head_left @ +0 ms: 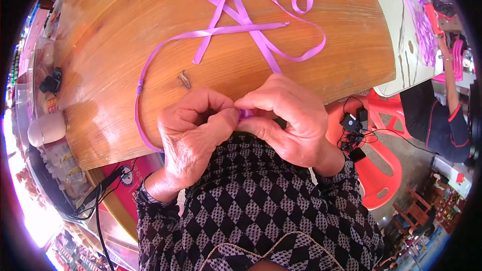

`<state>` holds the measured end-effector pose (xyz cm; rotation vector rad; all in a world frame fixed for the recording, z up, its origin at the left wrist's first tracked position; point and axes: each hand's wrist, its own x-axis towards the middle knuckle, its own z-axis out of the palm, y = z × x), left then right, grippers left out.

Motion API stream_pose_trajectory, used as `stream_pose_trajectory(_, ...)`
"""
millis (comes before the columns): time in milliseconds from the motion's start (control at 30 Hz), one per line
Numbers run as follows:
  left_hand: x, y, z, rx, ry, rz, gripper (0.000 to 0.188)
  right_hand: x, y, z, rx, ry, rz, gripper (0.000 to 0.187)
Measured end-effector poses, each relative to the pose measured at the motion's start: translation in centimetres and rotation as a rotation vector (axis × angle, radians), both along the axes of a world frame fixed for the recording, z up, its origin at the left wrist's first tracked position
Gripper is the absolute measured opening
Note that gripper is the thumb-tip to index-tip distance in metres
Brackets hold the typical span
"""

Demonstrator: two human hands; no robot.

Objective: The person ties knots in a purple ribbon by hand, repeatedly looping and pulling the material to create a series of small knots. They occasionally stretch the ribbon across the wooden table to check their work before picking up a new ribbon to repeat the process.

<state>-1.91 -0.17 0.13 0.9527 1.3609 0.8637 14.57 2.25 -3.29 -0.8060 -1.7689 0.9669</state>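
Both my hands meet just over the near edge of the wooden table, with thumbs and fingertips pinched together on a purple ribbon [245, 114]. My left hand [196, 133] grips it from one side, my right hand [291, 120] from the other; the bit between them looks bunched, and most of it is hidden by the fingers. One length of ribbon loops out past my left hand, with a small purple slider [139, 86] on it. Further purple ribbon [236, 7] lies crossed and looped on the tabletop beyond my hands, with more small sliders near the far edge.
The wooden table [115, 60] carries a small brown scrap [185, 79]. A white table [401, 30] at the right holds a heap of purple ribbons [424, 35], where another person's arm [447, 65] reaches. Black cables and adapters [353, 123] rest on a red plastic chair [374, 175].
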Motion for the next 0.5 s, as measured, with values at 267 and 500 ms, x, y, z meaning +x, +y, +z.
stream_pose_trajectory(267,0.0,0.1,0.3,-0.043,-0.131,-0.026,0.008,0.7,-0.1,-0.1,-0.01,0.012,-0.012,0.018)
stream_pose_trajectory(500,-0.5,0.4,0.1,-0.14,-0.122,-0.081,0.009,0.9,0.0,0.1,0.016,-0.018,0.031,0.031)
